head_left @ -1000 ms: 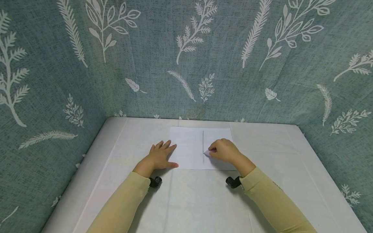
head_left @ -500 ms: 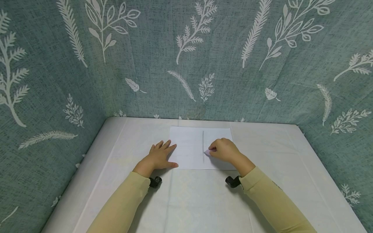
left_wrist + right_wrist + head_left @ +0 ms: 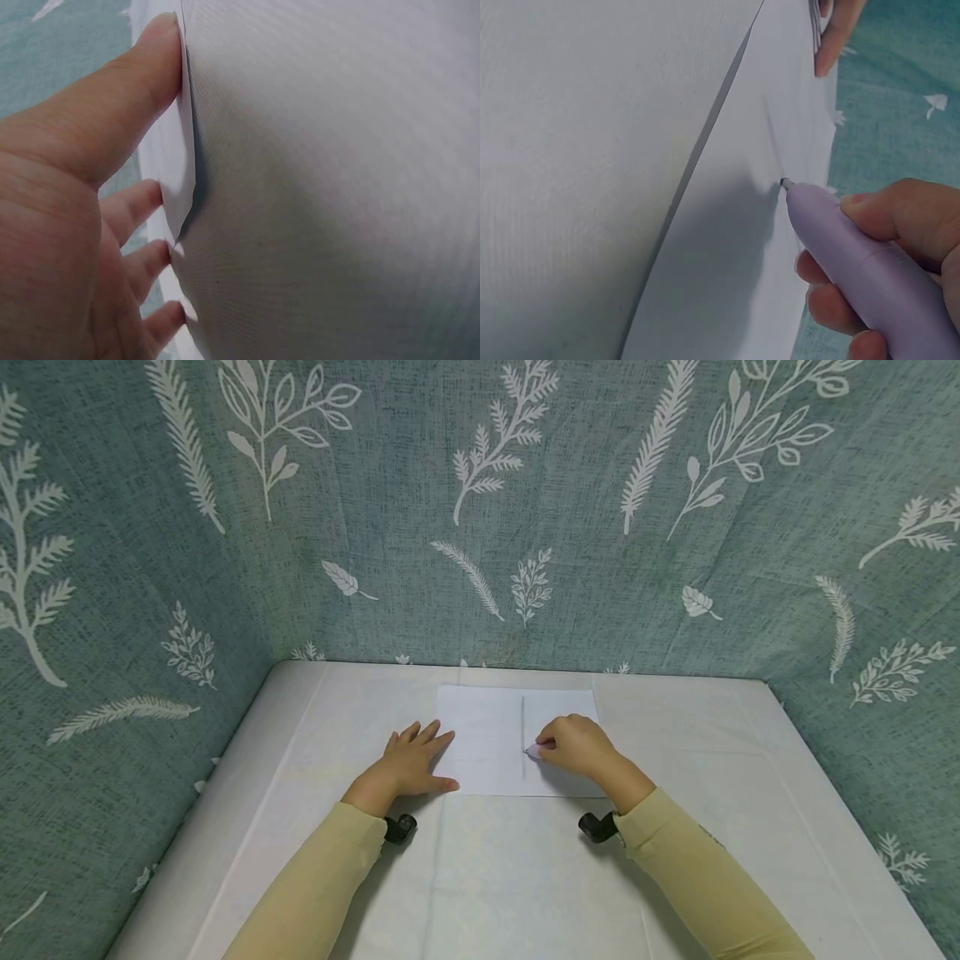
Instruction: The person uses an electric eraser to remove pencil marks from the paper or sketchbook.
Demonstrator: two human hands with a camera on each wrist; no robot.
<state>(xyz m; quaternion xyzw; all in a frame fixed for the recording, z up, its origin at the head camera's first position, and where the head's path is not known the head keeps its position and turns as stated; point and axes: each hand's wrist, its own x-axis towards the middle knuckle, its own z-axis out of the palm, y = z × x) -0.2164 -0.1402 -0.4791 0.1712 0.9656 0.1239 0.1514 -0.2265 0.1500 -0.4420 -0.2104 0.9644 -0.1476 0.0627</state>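
Observation:
My left hand (image 3: 411,768) lies with spread fingers on the left edge of a white sheet of paper (image 3: 480,735); in the left wrist view the thumb (image 3: 135,90) presses near the paper's lifted edge. My right hand (image 3: 581,747) pinches a thick lilac pen (image 3: 855,259) between thumb and fingers. The pen's dark tip is at the paper, right on a thin grey vertical line (image 3: 522,718) that runs down the sheet right of its middle. Part of the pen's barrel is hidden by the right hand in the head view.
The paper lies on a table with a white cloth (image 3: 510,877), near its far side. Green leaf-patterned fabric (image 3: 390,610) stands behind the table and on both sides. Black camera mounts (image 3: 597,828) show under both wrists.
My right hand and the pen tip have crept slightly away from me along the grey line. The left hand and the paper have stayed in place.

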